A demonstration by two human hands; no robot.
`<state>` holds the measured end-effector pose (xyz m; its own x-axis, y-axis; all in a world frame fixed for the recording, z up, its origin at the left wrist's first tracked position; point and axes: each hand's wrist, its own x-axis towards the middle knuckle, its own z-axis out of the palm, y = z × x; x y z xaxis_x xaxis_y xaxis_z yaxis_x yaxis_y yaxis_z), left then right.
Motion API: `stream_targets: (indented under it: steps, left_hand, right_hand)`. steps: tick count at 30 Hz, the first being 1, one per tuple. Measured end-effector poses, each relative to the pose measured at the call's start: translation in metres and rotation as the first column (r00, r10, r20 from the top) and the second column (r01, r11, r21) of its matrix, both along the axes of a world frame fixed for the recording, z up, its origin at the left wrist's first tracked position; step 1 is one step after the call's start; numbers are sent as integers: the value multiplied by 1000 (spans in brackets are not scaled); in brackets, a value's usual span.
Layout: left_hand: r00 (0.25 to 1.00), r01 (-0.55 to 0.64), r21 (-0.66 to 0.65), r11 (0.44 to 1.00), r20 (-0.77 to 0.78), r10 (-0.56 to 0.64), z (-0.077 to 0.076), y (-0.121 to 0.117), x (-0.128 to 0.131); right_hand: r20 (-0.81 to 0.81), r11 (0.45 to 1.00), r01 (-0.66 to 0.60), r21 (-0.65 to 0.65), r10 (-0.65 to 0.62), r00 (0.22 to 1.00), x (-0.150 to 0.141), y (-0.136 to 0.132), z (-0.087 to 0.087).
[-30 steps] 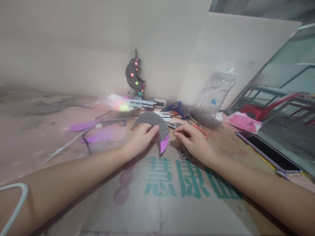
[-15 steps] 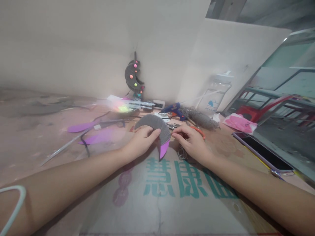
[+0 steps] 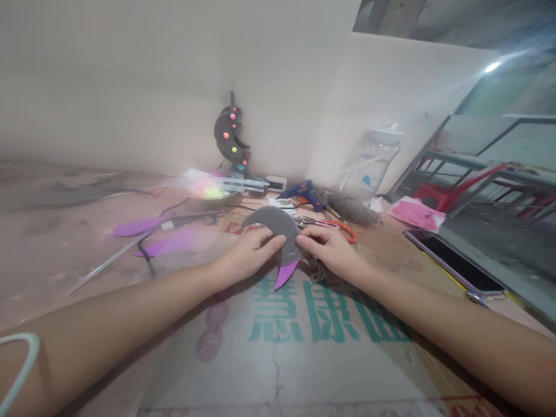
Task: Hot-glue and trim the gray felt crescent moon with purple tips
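Note:
My left hand [image 3: 249,252] is closed on a crescent moon shape [image 3: 275,225], its thumb on the front face. Grey yarn is wrapped round most of the crescent, and its lower tip shows bare purple [image 3: 285,274]. At the crescent's right edge my right hand [image 3: 330,249] pinches with thumb and forefinger, touching the wrapped edge; the strand in the pinch is too fine to see clearly. Loose grey yarn [image 3: 317,270] hangs in loops just below that hand. Behind it lie orange-handled scissors [image 3: 347,230], partly covered by the fingers.
A blue glue gun [image 3: 309,194] and a grey yarn bundle [image 3: 354,207] lie behind the hands. A decorated crescent [image 3: 226,136] is against the wall. Purple pieces [image 3: 136,226] lie left; a phone [image 3: 454,260], pink cloth [image 3: 417,214] and clear bottle [image 3: 376,162] are right.
My right hand has moved left, from beside the crescent to touching its edge. The crescent has turned slightly, its purple tip now pointing more down-left. The view has shifted a little.

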<state>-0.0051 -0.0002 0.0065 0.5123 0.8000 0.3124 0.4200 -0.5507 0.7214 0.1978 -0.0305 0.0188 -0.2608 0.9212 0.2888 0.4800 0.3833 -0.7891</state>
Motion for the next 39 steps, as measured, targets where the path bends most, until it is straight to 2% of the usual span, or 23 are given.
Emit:
stream_targets:
  steps: [3, 6, 8, 11, 17, 22, 26, 32, 39]
  left_hand:
    - [986, 72, -88, 994, 155, -57, -1, 0, -1]
    - [955, 114, -99, 989, 284, -82, -5, -3, -1]
    - [957, 162, -76, 984, 255, -138, -7, -7, -1]
    - [970, 227, -21, 974, 95, -225, -7, -12, 0]
    - [986, 154, 63, 986, 58, -158, -5, -11, -1]
    - [990, 68, 68, 995, 119, -76, -3, -10, -2]
    - [987, -1, 35, 999, 159, -4, -3, -9, -1]
    - [984, 76, 56, 996, 156, -84, -8, -6, 0]
    - [976, 77, 66, 995, 201, -89, -10, -5, -1]
  right_hand:
    - [-128, 993, 68, -92, -80, 988, -3, -3, 0]
    - [-205, 978, 133, -164, -165, 965, -5, -5, -2]
    - [-237, 973, 135, -188, -179, 955, -4, -5, -3]
    - [-262, 979, 94, -182, -140, 955, -3, -3, -6]
    - [-215, 986, 87, -140, -116, 970, -2, -1, -7]
    - [-12, 998, 70, 7, -69, 998, 0, -4, -1]
    - [79, 992, 105, 68, -110, 991, 0, -4, -1]
    - [17, 979, 186, 80, -188, 982, 0, -1, -4]
    - [42, 988, 149, 41, -151, 988, 0, -2, -6]
